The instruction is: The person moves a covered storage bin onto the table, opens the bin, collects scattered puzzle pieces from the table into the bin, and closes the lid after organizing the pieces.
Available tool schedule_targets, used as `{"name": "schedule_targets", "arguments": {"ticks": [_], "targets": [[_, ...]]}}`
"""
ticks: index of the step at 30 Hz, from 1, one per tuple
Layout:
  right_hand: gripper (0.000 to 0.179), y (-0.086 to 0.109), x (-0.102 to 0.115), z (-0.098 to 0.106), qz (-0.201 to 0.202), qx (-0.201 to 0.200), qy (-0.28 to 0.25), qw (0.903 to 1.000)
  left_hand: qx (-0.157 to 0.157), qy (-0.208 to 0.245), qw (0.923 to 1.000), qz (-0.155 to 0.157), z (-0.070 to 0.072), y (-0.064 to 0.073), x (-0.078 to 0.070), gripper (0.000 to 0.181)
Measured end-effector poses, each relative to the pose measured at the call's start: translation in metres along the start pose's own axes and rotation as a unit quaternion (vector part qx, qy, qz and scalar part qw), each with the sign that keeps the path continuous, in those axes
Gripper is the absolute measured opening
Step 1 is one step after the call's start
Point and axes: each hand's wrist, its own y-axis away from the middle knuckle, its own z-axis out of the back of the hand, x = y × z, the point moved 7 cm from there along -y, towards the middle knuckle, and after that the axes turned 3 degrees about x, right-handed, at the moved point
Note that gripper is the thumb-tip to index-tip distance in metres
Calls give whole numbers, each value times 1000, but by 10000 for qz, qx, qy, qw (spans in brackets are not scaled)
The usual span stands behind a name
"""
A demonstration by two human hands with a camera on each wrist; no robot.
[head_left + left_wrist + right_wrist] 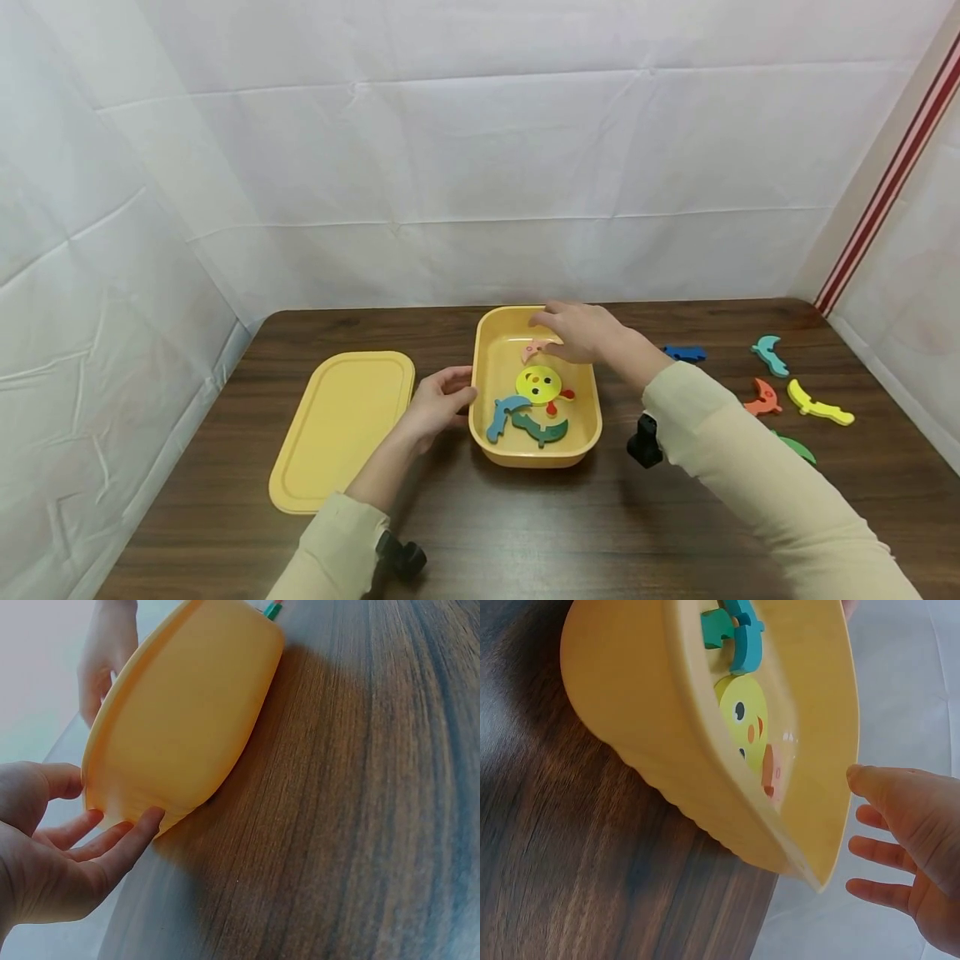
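A yellow plastic tub [534,460] stands in the middle of the table. My left hand [437,406] is at its left side; in the left wrist view the thumb and spread fingertips touch the outer wall and rim. Over the far right corner of the tub is my right hand [581,331], fingers loosely bent, with nothing seen in its grasp. Inside the tub lie a yellow smiling-face disc [538,383], a blue curved piece [498,419], a dark green curved piece [553,433], a red round-ended piece [552,409] and a pink piece [531,350], partly hidden by the right hand.
A flat yellow lid [341,433] lies to the left. On the right are a dark blue piece [686,353], a turquoise piece [768,356], an orange-red piece [763,398], a yellow piece [817,406] and a green piece [798,448], partly behind the right sleeve. White sheeting [480,150] hangs behind.
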Motion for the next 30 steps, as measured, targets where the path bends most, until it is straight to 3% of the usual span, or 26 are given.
{"name": "schedule_targets", "arguments": {"ticks": [10, 19, 30], "targets": [[41, 16, 4, 6, 297, -265, 290, 9988, 53, 9, 9999, 85, -1, 4, -1, 44], [43, 33, 0, 12, 368, -354, 400, 9979, 171, -34, 9998, 101, -5, 18, -17, 45], [43, 58, -16, 19, 387, -613, 346, 9968, -32, -52, 9999, 106, 0, 3, 0, 43]]}}
